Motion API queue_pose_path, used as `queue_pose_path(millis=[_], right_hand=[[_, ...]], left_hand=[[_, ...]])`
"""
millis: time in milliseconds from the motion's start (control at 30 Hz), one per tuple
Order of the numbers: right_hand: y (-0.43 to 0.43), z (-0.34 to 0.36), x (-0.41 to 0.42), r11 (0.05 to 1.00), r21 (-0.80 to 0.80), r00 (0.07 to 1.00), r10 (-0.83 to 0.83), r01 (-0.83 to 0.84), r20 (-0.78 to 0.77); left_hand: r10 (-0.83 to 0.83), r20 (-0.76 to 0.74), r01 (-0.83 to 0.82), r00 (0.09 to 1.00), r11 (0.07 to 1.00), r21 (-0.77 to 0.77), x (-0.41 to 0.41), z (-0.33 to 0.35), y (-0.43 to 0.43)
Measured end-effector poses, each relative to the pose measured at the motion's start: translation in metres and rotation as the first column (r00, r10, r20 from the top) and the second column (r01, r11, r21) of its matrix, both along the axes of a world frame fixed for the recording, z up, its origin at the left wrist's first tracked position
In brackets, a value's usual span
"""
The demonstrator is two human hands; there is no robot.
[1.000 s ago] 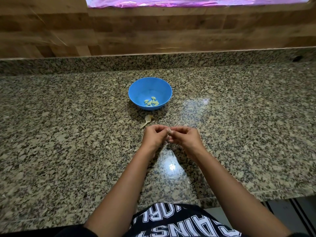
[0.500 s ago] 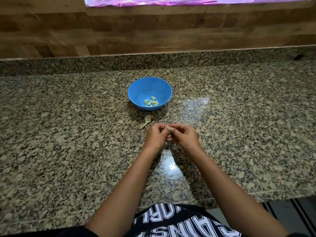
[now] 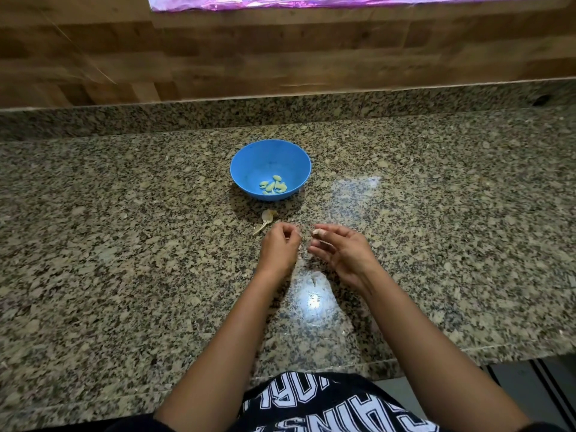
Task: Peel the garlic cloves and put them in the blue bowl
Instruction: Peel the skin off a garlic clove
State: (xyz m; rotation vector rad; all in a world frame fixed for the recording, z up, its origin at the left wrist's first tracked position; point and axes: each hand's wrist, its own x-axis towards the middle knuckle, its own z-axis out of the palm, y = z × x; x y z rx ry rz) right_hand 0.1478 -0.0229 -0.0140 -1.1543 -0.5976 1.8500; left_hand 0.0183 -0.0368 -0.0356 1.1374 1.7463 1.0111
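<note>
The blue bowl (image 3: 249,163) stands on the granite counter and holds several peeled pale cloves (image 3: 274,186). Just in front of it, my two hands hover close above the counter, a small gap between them. My right hand (image 3: 343,254) pinches a small garlic clove (image 3: 316,232) at the tips of thumb and forefinger, its other fingers loose. My left hand (image 3: 280,244) has its fingers curled inward; whether anything lies inside them is hidden.
A dry garlic skin with a stalk (image 3: 267,218) lies on the counter between the bowl and my left hand. The granite counter (image 3: 124,244) runs wide to both sides, with a low granite upstand and wooden wall behind. Its front edge is near my body.
My hands were pressed together around the clove; now they have pulled apart, and the clove stays in my right hand's fingertips.
</note>
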Motion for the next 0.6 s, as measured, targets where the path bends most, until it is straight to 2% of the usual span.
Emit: queue_pose_path(millis=[100,233,433,600], right_hand=[[0.0006,-0.0005,0.0001,1.000,-0.007,1.000,-0.024,0.024,0.013],[0.0019,-0.0027,0.0007,0.999,0.025,0.997,-0.040,0.038,0.065],[0.0031,-0.0040,0.0006,0.990,0.122,0.972,0.037,-0.067,0.233],[0.0035,-0.0059,0.0002,0.981,0.160,0.974,0.074,-0.110,0.213]], left_hand=[[-0.012,0.040,0.011,0.999,1.000,0.012,-0.0010,0.0027,-0.0017],[-0.034,-0.032,0.034,0.999,0.999,-0.006,-0.0005,0.0061,0.0016],[-0.089,0.028,0.089,0.996,0.996,0.018,0.0000,0.0059,0.0035],[-0.069,0.021,0.068,0.997,0.997,0.044,-0.0012,0.0101,0.0053]])
